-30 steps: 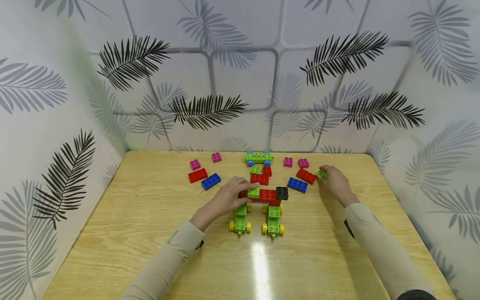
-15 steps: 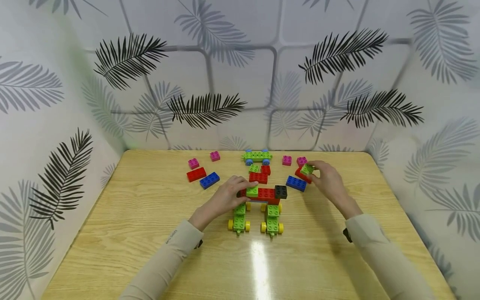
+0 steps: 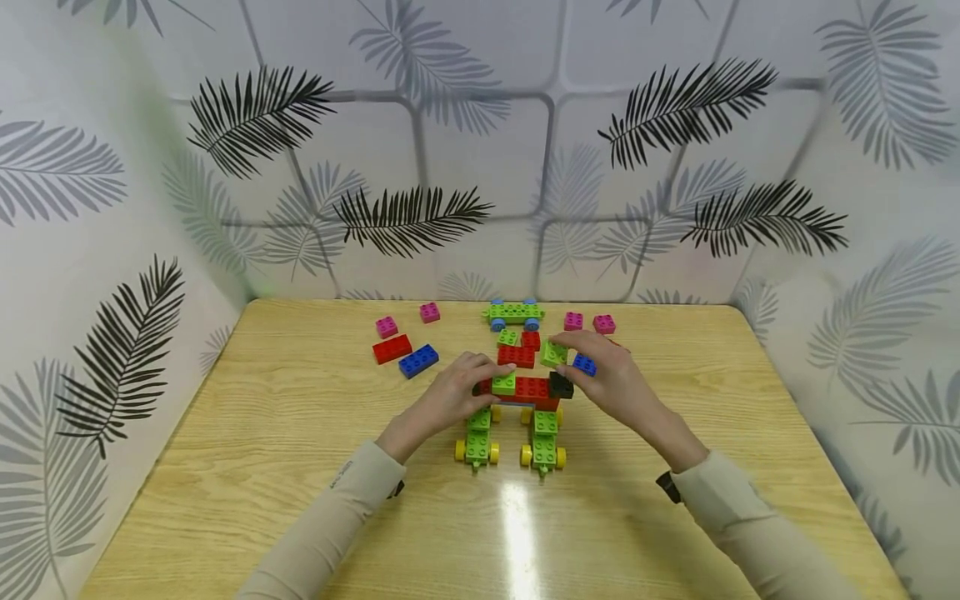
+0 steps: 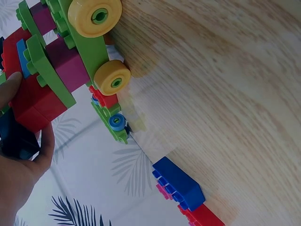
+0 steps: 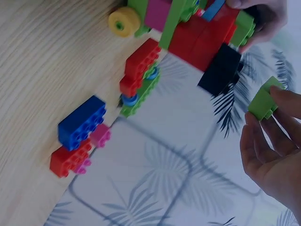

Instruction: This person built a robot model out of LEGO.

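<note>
Red bricks [image 3: 534,387] span two green bases [image 3: 545,450] w/ yellow wheels: that's the toy build [image 3: 525,393], upright at centre of the bench [image 3: 225,450]. Prob. well along: bases, purple bricks [image 4: 68,63], red span, black brick [image 3: 561,386] at R end and green top brick [image 3: 504,384] at L are on. Not yet on: loose green brick [image 3: 554,352], held up nr that R end. Also unattached: pink bricks [image 3: 430,312], blue bricks [image 3: 418,361], side red bricks [image 3: 392,349], blue-wheeled base [image 3: 513,314] at back; can't tell which belong. L hand [image 3: 456,387]: grip clasped round build's L end. R hand [image 3: 611,379]: grip pinching loose green brick btwn thumb & fingers. Build looks chunky, studded, multi-coloured.
</note>
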Action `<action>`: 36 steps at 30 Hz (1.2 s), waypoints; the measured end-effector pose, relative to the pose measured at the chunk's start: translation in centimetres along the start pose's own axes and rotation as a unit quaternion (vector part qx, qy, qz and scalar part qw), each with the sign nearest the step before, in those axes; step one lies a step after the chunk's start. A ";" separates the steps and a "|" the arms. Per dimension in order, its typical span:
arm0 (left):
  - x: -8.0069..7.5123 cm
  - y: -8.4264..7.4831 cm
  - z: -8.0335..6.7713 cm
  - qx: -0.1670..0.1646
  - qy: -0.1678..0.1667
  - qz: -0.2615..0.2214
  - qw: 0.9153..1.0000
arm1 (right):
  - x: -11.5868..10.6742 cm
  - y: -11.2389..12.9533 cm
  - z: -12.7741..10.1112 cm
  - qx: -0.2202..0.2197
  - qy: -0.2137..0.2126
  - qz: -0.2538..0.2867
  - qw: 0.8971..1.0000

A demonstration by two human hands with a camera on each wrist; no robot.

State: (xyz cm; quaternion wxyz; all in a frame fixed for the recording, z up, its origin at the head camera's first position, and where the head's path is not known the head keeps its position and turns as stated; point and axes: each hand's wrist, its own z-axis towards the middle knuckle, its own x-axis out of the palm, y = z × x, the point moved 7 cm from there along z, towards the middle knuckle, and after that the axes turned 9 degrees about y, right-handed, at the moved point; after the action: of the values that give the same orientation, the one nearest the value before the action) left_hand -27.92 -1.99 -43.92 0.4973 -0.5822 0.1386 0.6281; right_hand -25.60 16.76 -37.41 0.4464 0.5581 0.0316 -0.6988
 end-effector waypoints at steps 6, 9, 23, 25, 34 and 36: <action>0.0 0.0 0.0 0.002 -0.001 0.002 1.000 | 1.7 1.3 0.2 -0.014 0.039 -0.005 0.999; 0.1 0.0 -0.1 0.003 0.000 0.003 1.000 | 2.5 1.5 0.2 -0.018 0.054 -0.023 0.998; 0.0 -0.1 -0.1 0.004 0.002 0.006 1.000 | 4.3 1.0 0.7 -0.018 0.083 -0.053 0.995; -0.1 -0.1 0.0 0.004 0.001 0.006 1.000 | 4.4 1.0 0.8 -0.019 0.086 -0.056 0.995; -0.1 0.0 0.0 0.003 0.002 0.003 1.000 | 4.6 1.1 1.0 -0.024 0.097 -0.057 0.993; -0.1 0.0 -0.1 0.004 0.001 0.003 1.000 | 4.7 1.0 1.0 -0.026 0.101 -0.059 0.993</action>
State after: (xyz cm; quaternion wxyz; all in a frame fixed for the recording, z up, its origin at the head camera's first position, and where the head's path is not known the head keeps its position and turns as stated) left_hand -27.92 -2.08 -43.87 0.4975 -0.5801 0.1434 0.6288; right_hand -25.59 12.81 -40.34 0.4133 0.6113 0.1270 -0.6629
